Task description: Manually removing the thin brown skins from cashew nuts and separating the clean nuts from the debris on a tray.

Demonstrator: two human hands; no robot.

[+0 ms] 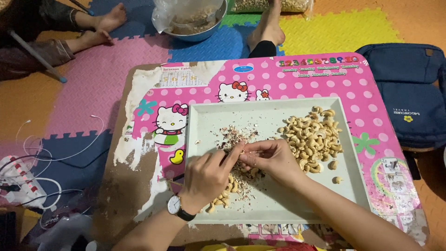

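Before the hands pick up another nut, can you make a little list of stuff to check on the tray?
1. Left hand and right hand meet over the tray: ok.
2. A nut pinched between the fingertips: cannot tell, too small.
3. Big cashew pile lies within the right hand's reach: ok.
4. Small cashew pile sits inside the tray's rim: ok.
5. Skin flakes stay on the tray: ok.
6. Two loose cashews are apart from the big pile: not ok.
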